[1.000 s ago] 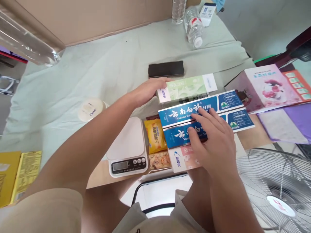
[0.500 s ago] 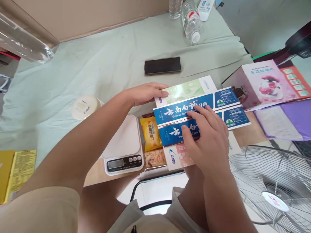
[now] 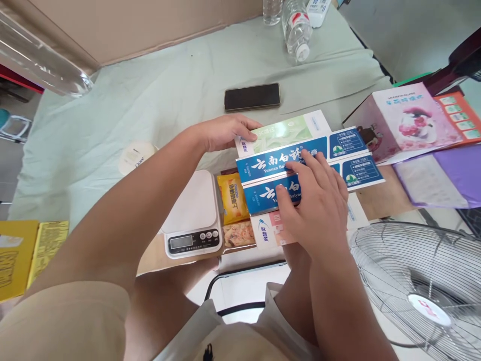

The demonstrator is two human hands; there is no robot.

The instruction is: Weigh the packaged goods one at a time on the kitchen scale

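Several toothpaste boxes lie side by side in a row in front of me. My left hand (image 3: 221,133) rests with fingers curled on the left end of the green toothpaste box (image 3: 285,133) at the back. My right hand (image 3: 315,205) lies flat, fingers spread, across the two blue toothpaste boxes (image 3: 274,163) and partly covers the pink-and-white box (image 3: 268,233) nearest me. Neither hand lifts a box.
A white kitchen scale (image 3: 191,220) and two snack packets (image 3: 233,198) sit left of the boxes. A black phone (image 3: 251,96), a Dove jar (image 3: 135,155) and water bottles (image 3: 296,27) lie on the green cloth. A pink box (image 3: 409,120) and a metal fan (image 3: 421,286) are at right; yellow packets (image 3: 26,255) at left.
The row of boxes has been pressed closer together and squared up. Both hands stay on the boxes, shifted only slightly; the camera view drifted a little.
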